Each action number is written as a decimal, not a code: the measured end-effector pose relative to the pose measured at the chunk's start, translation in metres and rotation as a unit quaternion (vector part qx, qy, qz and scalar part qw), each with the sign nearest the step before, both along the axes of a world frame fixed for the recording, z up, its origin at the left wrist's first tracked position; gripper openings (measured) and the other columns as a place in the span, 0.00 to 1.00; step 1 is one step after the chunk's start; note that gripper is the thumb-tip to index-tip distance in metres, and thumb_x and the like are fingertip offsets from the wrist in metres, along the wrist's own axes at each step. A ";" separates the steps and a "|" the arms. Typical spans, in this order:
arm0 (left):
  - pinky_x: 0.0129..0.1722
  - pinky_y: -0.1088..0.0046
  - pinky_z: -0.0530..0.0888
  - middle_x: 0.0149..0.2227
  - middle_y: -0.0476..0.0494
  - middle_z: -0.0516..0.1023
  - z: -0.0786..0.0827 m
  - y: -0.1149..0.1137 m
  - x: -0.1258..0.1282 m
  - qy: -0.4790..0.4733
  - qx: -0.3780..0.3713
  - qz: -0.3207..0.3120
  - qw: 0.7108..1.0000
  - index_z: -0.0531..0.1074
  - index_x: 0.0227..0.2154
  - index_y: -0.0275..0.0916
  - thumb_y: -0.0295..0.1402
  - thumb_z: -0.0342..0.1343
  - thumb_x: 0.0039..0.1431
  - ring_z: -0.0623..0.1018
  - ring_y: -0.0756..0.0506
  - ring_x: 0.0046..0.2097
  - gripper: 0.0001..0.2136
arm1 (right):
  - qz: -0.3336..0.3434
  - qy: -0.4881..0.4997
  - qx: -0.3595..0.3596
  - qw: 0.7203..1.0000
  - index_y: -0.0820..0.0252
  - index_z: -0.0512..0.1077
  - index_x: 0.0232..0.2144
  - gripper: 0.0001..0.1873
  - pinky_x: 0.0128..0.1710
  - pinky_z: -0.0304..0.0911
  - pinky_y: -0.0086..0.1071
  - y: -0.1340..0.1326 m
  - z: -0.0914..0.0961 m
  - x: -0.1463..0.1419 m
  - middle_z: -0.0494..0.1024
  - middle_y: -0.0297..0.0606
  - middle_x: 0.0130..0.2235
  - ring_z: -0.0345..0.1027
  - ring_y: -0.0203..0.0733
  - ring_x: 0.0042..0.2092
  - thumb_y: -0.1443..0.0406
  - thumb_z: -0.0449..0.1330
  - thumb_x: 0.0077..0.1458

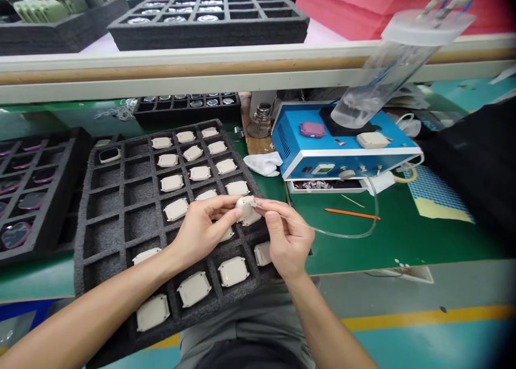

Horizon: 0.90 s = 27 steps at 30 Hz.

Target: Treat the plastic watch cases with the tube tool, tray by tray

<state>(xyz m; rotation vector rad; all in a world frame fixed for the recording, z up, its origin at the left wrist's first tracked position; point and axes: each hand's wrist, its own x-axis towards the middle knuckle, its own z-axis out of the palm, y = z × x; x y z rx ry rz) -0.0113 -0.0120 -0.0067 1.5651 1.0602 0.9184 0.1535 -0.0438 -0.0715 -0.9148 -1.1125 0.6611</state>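
Pinched in my left hand is a small cream watch case, tilted up over a dark foam tray. My right hand grips a thin dispensing nozzle, its tip at the side of that case. From the nozzle, a clear tube loops back to a blue dispenser box. Cream cases like this one fill several compartments of the tray. One compartment at the far left corner has a case with a dark screen. My fingers partly cover the held case.
On the dispenser stand a clear cylinder, a purple case and a cream case. An orange stick lies on the green mat. A glass bottle and white cloth sit beside the dispenser. Overhead runs a shelf edge.
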 end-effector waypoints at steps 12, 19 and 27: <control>0.40 0.71 0.82 0.44 0.41 0.87 0.002 0.000 0.002 0.011 0.003 0.015 1.000 0.85 0.46 0.37 0.37 0.65 0.61 0.86 0.41 0.40 0.14 | -0.004 -0.013 0.002 1.000 0.53 0.82 0.42 0.08 0.49 0.79 0.42 0.000 0.003 0.001 0.85 0.40 0.44 0.80 0.45 0.47 0.65 0.61 0.66; 0.39 0.70 0.83 0.44 0.41 0.87 0.002 0.000 0.001 0.018 0.003 0.018 1.000 0.85 0.47 0.39 0.38 0.66 0.60 0.86 0.41 0.41 0.15 | -0.005 -0.014 0.001 1.000 0.53 0.82 0.42 0.08 0.50 0.79 0.43 0.000 0.002 0.001 0.85 0.40 0.44 0.80 0.46 0.47 0.64 0.61 0.66; 0.39 0.72 0.83 0.42 0.43 0.88 0.006 0.002 0.001 0.046 0.034 0.023 0.998 0.85 0.45 0.40 0.36 0.65 0.60 0.87 0.41 0.39 0.13 | 0.004 -0.004 0.010 1.000 0.53 0.81 0.42 0.09 0.49 0.79 0.39 0.003 0.005 0.000 0.85 0.39 0.43 0.80 0.43 0.46 0.66 0.60 0.67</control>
